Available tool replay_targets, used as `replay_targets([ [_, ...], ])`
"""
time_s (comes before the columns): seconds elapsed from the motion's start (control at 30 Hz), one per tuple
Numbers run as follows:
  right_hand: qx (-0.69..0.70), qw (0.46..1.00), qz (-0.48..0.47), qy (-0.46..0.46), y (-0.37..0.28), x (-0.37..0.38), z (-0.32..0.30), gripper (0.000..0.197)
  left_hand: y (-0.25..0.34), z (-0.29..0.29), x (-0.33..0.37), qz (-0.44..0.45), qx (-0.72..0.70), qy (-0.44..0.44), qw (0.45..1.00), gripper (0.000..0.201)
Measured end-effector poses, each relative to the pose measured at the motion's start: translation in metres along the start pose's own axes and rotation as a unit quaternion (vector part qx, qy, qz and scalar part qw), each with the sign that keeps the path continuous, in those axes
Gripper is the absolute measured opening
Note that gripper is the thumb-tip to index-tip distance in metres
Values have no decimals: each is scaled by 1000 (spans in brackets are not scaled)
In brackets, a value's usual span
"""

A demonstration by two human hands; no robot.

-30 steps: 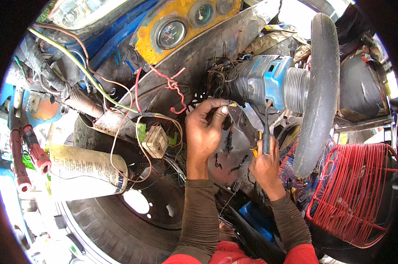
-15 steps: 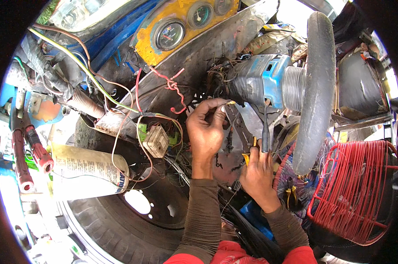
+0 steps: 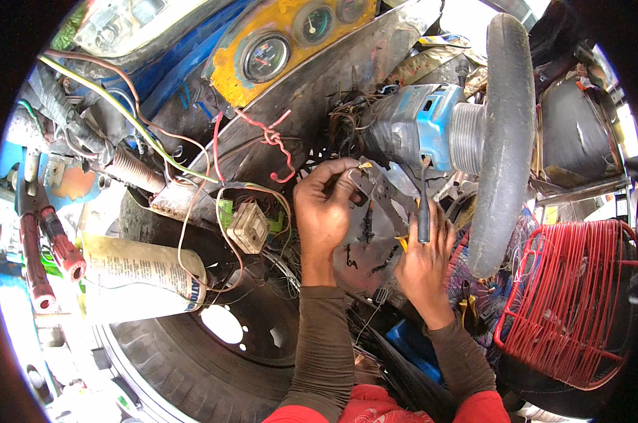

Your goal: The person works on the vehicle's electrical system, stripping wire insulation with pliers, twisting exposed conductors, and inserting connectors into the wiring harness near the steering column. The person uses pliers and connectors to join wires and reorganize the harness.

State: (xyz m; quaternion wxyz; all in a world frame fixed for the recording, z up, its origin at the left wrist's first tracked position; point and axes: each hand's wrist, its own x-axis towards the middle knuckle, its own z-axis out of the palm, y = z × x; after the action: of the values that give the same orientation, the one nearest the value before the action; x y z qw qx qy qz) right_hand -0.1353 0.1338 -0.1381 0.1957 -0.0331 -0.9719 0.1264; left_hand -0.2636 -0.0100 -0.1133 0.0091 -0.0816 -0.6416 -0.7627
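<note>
the work looks midway, with a small yellowish piece (image 3: 365, 165) held up but nothing about it visibly settled. it sits at the fingertips of the left hand (image 3: 324, 204), just below the blue column housing (image 3: 435, 127) and left of the steering wheel (image 3: 501, 141). the left hand pinches it between thumb and forefinger, the other fingers curled in. the right hand (image 3: 426, 264) is closed around what looks like yellow-handled pliers (image 3: 403, 242), whose dark metal head points up toward the left fingertips; whether it bites on the piece cannot be told. a dark stalk (image 3: 423, 220) on the column crosses in front of the right fingers. so piece and tool are both in hand, while any joint at the piece is too small to judge. around them much seems left open: a tangle of thin wires (image 3: 347, 118) lies bare beside the column, a red wire (image 3: 271, 132) is twisted on itself with free ends hanging below the yellow gauge panel (image 3: 227, 77), and a pale box (image 3: 248, 227) sits among loose wires to the left of the left hand.
</note>
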Motion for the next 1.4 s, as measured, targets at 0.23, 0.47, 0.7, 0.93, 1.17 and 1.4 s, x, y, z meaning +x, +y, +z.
replay_targets([
  [0.23,-2,1000,21,-7,-1,9,7,76,-1,0,1,-12,-13,-12,1000,13],
  [0.47,12,999,26,-24,-4,5,16,82,0,-1,1,-12,5,-26,1000,12],
  [0.7,-7,999,24,-23,-8,5,16,73,-2,0,2,-6,41,-33,999,13],
  [0.93,-13,1000,12,-24,-7,6,19,50,0,-1,4,-4,59,-29,998,11],
  [1.17,81,996,46,-14,5,5,24,53,2,3,4,0,56,-34,998,9],
  [1.4,65,998,6,-7,10,8,18,63,-1,-1,6,56,100,-48,992,11],
])
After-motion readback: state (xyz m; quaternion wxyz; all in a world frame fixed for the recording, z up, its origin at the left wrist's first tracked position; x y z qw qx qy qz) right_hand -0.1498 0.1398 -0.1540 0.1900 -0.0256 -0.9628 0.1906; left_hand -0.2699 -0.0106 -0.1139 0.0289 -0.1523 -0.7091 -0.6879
